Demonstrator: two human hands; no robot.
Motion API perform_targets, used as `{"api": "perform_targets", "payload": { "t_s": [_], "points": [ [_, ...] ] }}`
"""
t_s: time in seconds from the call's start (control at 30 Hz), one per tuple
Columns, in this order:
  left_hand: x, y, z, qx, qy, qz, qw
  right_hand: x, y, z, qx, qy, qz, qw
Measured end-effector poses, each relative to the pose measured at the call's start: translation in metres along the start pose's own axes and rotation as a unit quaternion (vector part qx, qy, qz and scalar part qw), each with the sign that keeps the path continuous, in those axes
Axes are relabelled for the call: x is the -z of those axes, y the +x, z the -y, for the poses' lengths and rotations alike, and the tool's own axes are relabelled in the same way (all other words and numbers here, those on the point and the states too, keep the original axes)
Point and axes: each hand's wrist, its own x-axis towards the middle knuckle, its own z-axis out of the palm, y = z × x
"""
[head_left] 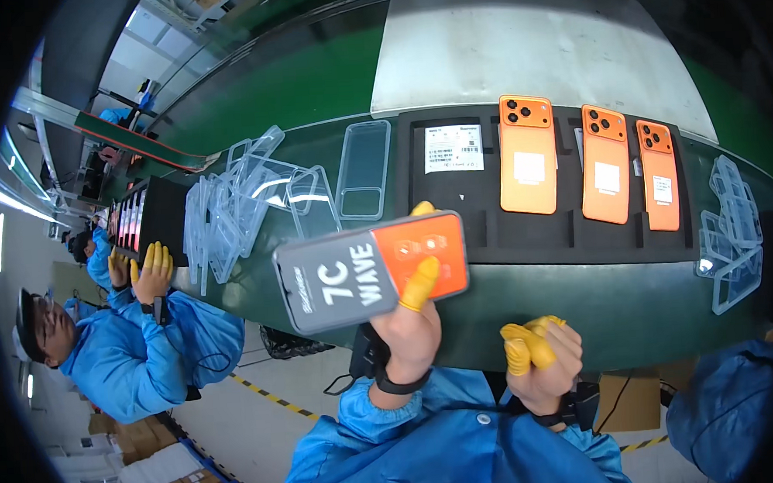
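Observation:
My left hand (406,328) grips a phone (341,283) above the table's near edge, yellow finger cots on its thumb and a fingertip. A grey and orange printed front faces up, and the phone's rim looks pale and clear. Lower right of it, my right hand (545,356) is curled into a loose fist with yellow finger cots; nothing shows in it. Beyond both hands lies a black foam tray (492,252). Three orange phones, one of them the middle phone (603,147), rest in it back up with white labels. A white printed label (453,149) lies in its leftmost slot.
Clear phone cases (236,197) are heaped left of the tray, with a single clear case (363,168) beside it. More clear cases (731,232) lie at the right. A pale board (533,41) is behind the tray. At the left, a co-worker (147,350) handles a black tray (158,214).

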Motion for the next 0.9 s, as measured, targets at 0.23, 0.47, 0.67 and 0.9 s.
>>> {"api": "perform_targets", "payload": {
  "t_s": [0.23, 0.47, 0.67, 0.9],
  "points": [
    [0.011, 0.008, -0.007, 0.058, -0.062, -0.023, 0.996, 0.007, -0.019, -0.01, -0.111, 0.075, -0.004, 0.991],
    [0.041, 0.036, -0.023, 0.196, 0.147, 0.067, 0.967, 0.023, -0.019, -0.019, -0.17, 0.069, 0.009, 0.983],
    [0.027, 0.104, -0.024, 0.235, 0.24, 0.166, 0.927, 0.04, -0.028, -0.03, -0.231, 0.069, -0.001, 0.97],
    [0.029, 0.106, -0.002, 0.259, 0.284, 0.202, 0.901, 0.049, -0.032, -0.034, -0.288, 0.092, -0.019, 0.953]
  ]
}}
